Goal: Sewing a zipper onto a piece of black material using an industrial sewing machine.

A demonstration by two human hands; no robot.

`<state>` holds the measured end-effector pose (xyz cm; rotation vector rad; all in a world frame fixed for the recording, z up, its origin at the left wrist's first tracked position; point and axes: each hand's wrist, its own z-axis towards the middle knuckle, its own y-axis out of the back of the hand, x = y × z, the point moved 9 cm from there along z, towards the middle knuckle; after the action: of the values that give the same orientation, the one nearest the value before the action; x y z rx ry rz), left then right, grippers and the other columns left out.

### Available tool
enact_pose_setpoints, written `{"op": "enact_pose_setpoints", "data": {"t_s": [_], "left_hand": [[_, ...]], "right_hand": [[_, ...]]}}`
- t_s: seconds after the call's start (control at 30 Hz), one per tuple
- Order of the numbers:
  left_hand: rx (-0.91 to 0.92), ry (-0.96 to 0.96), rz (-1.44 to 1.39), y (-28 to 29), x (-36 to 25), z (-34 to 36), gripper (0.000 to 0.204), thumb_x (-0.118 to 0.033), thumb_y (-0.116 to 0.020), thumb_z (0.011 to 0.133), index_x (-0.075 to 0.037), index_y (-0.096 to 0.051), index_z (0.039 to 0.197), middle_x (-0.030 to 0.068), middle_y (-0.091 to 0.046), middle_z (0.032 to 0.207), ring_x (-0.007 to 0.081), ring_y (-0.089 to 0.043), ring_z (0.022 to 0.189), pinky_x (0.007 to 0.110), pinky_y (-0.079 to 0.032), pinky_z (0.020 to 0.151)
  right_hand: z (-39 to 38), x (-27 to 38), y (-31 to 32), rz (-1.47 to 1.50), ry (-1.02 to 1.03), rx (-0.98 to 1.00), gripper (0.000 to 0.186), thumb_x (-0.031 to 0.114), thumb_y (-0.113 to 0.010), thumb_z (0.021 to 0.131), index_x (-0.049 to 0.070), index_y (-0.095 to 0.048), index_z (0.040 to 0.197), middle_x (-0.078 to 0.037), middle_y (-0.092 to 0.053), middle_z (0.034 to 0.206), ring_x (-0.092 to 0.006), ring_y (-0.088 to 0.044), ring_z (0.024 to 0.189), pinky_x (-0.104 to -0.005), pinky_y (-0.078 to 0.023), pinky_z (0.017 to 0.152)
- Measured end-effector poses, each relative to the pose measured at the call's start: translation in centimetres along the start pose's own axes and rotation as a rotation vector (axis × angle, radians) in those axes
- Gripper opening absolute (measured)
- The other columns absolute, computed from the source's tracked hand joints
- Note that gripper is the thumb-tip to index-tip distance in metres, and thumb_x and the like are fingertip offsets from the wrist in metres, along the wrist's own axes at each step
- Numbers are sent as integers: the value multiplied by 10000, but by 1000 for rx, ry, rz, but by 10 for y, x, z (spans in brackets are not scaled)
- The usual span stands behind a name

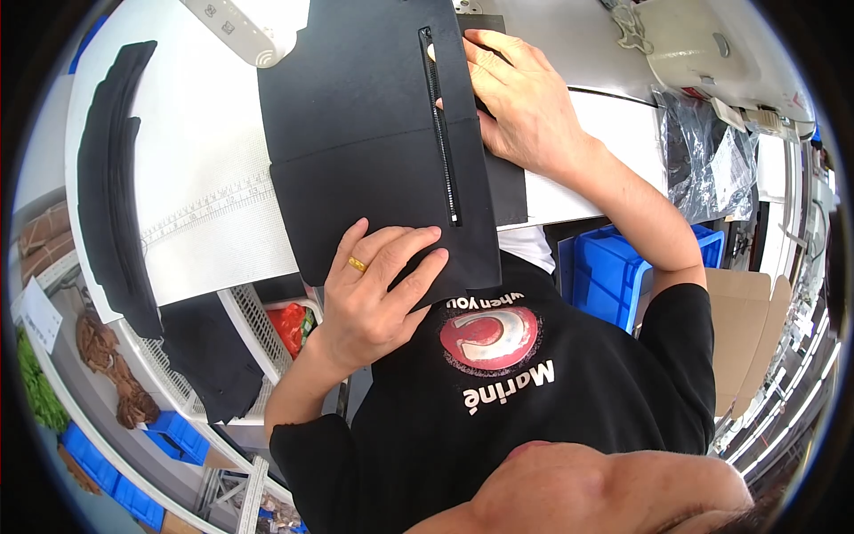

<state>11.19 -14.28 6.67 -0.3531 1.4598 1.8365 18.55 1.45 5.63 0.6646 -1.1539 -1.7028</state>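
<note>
A large black sheet-like panel (356,98) lies over the white table, a seam running across it. Along its right side is a slot holding a black zipper (445,160). My left hand (378,285), wearing a gold ring, is at the near edge, its fingers curled on top and its thumb hidden beneath. At the right edge, my right hand (525,107) grips the panel with fingers tucked under it. Bits of those fingers show through the zipper slot. A second dark piece (507,191) sits beneath the panel's right edge.
A stack of black strips (111,178) lies left, near a printed ruler scale (213,209). A white machine arm (236,31) juts in at the top. Rightward are a plastic bag (703,160), blue crate (605,276) and cardboard box (747,338). White baskets (253,325) stand below the table.
</note>
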Motion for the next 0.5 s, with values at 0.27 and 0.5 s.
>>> {"op": "enact_pose_setpoints", "data": {"t_s": [0.27, 0.5], "left_hand": [[5, 11, -3, 0, 2, 0, 535, -63, -732, 547, -96, -681, 1079, 75, -629, 1195, 253, -600, 1045, 475, -377, 1000], [33, 18, 4, -2, 2, 0, 543, -70, -736, 551, -108, -681, 1090, 70, -629, 1201, 249, -599, 1046, 478, -368, 1009]], "right_hand": [[0, 0, 2, -2, 1, -19, 365, 173, -709, 731, 4, -628, 1043, -96, -601, 1237, -258, -516, 1194, -398, -451, 939], [-1, 2, 1, -3, -2, 2, 350, 179, -706, 734, 5, -631, 1028, -97, -612, 1219, -260, -523, 1187, -398, -450, 940]]}}
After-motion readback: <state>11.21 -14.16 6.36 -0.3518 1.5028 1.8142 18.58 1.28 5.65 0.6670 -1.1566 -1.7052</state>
